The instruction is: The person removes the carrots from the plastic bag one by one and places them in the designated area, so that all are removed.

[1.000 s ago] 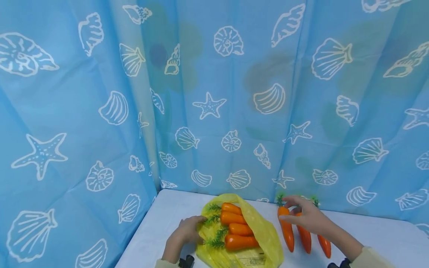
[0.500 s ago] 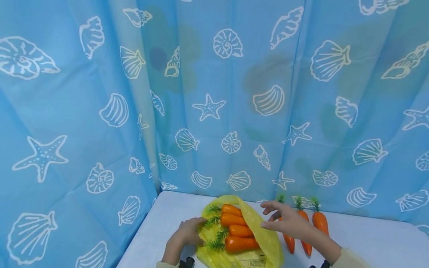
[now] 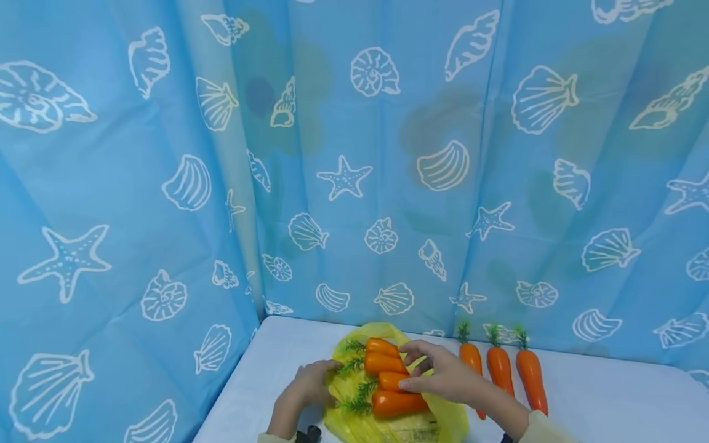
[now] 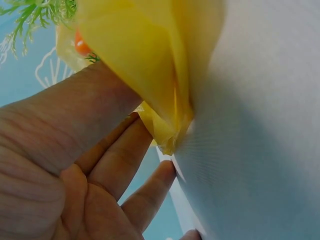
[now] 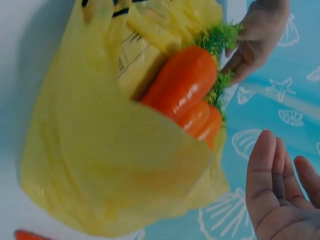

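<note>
To handle the carrots (image 3: 382,363) in the yellow bag (image 3: 454,413) well, the left grip (image 3: 313,383) should hold the mouth steady and the right grip (image 3: 444,373) should clear the loose fold without snagging it. The left pinches the bag's edge; the right's thumb and fingertips stand apart, holding nothing, over the four bagged carrots, contact unclear. Three loose carrots (image 3: 500,369) lie on the desk (image 3: 604,394), right of the bag.
</note>
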Motion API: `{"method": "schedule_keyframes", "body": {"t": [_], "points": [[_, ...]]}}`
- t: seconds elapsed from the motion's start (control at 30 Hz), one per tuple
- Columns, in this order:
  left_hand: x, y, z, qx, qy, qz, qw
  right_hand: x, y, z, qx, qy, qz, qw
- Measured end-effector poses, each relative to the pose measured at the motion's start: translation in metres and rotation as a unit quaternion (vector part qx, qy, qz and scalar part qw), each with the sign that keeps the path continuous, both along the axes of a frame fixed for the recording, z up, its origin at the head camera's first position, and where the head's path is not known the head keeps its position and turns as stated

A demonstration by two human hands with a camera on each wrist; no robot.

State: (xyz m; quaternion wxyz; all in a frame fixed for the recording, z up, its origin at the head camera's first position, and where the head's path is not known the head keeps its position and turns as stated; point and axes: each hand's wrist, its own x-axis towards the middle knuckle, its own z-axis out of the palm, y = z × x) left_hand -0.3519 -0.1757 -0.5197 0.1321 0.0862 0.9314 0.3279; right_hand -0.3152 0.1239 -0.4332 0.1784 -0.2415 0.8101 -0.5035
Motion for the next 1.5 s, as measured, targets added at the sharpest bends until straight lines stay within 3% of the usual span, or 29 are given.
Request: {"method": "schedule_keyframes", "body": {"t": [0.17,0.33,0.63,1.0,1.5], "points": [[0.002,0.000,-0.003,0.002,0.006,-0.003,1.0000,0.003,-0.011,-0.009,-0.004,-0.023,0.014,0.9996],[0.002,0.001,-0.004,0.005,0.012,-0.007,0.9999,0.002,-0.016,-0.019,0.004,-0.016,0.020,0.9997],[-0.001,0.001,-0.002,0.000,0.004,-0.009,1.0000,0.000,-0.015,-0.031,0.023,-0.019,0.004,0.9995],[0.000,0.000,-0.002,0.001,0.004,0.003,1.0000,-0.004,-0.009,-0.041,0.055,-0.012,-0.013,0.9983],[0.000,0.000,-0.002,0.004,0.008,-0.003,1.0000,-0.003,-0.004,-0.050,0.069,0.009,0.011,0.9975]]}}
